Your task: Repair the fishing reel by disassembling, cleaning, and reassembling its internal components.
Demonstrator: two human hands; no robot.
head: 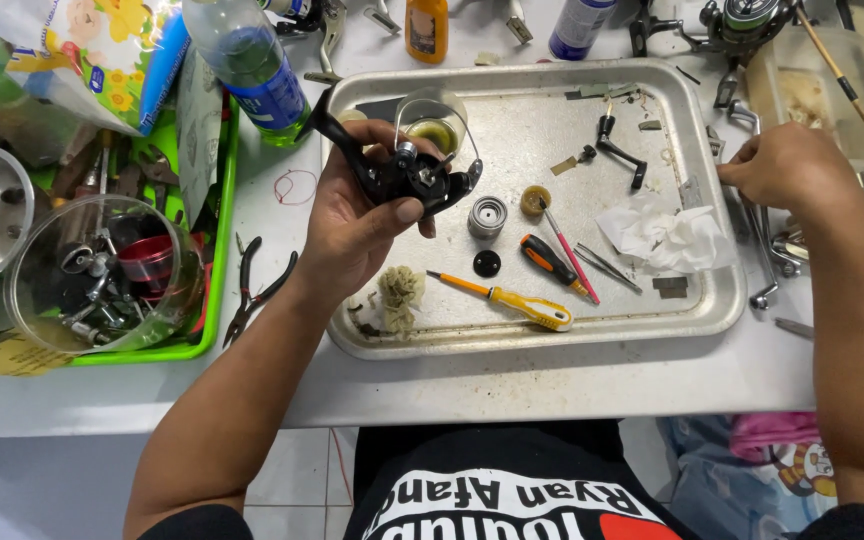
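My left hand (357,215) grips a black fishing reel body (407,175) with its wire bail arm, held over the left part of a metal tray (712,310). My right hand (787,165) rests at the tray's right rim, fingers curled among metal tools there; what it grips is hidden. On the tray lie a silver spool (487,216), a black round cap (487,263), a yellow screwdriver (512,300), an orange-and-black screwdriver (550,262), a black reel handle (617,150) and a crumpled white tissue (667,238).
A green basket (214,290) at left holds clear plastic tubs of metal parts. Black pliers (257,290) lie between basket and tray. A plastic bottle (252,65) with a blue label stands behind. Wrenches (767,270), more reels and a thin rod (857,95) crowd the right side.
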